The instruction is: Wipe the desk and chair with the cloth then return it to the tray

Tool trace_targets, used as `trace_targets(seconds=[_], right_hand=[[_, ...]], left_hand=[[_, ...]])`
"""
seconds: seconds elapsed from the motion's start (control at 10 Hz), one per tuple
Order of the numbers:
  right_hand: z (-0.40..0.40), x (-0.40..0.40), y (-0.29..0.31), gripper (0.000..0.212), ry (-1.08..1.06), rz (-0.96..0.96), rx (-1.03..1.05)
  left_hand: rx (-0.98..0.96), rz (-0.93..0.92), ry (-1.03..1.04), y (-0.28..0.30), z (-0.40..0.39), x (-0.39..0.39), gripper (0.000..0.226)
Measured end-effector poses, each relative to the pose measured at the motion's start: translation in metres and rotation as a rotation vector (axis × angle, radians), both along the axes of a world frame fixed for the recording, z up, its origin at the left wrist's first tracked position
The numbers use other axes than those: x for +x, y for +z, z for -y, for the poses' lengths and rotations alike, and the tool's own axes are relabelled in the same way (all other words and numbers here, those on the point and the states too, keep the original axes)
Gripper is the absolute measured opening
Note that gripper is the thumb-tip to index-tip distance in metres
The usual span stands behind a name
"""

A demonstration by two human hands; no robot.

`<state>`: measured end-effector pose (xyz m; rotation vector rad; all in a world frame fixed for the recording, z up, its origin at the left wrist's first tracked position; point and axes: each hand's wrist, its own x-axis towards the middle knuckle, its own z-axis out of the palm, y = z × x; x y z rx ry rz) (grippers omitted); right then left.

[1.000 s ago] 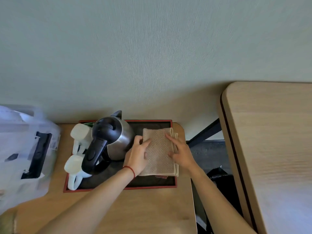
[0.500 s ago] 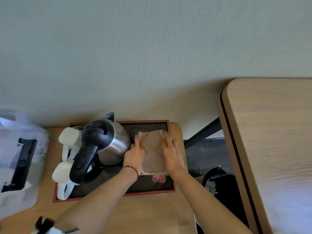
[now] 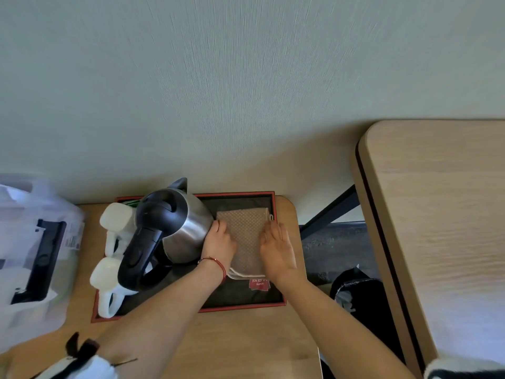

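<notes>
A folded beige waffle-weave cloth (image 3: 244, 228) lies flat in the right half of a black tray with a red rim (image 3: 243, 306), on a small wooden side table. My left hand (image 3: 220, 243) rests flat on the cloth's left edge, beside the kettle. Over on the cloth's right edge lies my right hand (image 3: 277, 248), fingers straight and together. Both palms press down; neither hand grips the cloth. The desk (image 3: 442, 228) stands to the right, separated by a gap.
A steel kettle with a black handle (image 3: 166, 231) and two white mugs (image 3: 117, 222) fill the tray's left half. A clear plastic bag (image 3: 32, 255) sits at the left. A black bin bag (image 3: 355, 291) lies in the gap between side table and desk.
The cloth has been folded narrower and set deeper into the tray. Both hands drew closer together and now lie flat on its two edges.
</notes>
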<state>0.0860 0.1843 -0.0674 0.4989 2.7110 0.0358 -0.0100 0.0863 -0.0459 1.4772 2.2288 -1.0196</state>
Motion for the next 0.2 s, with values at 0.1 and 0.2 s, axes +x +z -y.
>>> trace_targets(seconds=[0.1, 0.2], right_hand=[[-0.002, -0.003, 0.015, 0.053, -0.133, -0.08, -0.133], [-0.008, -0.002, 0.05, 0.032, -0.281, -0.128, -0.292]], left_hand=[[0.203, 0.176, 0.079, 0.024, -0.001, -0.008, 0.032], [0.337, 0.315, 0.235, 0.066, -0.005, -0.009, 0.031]])
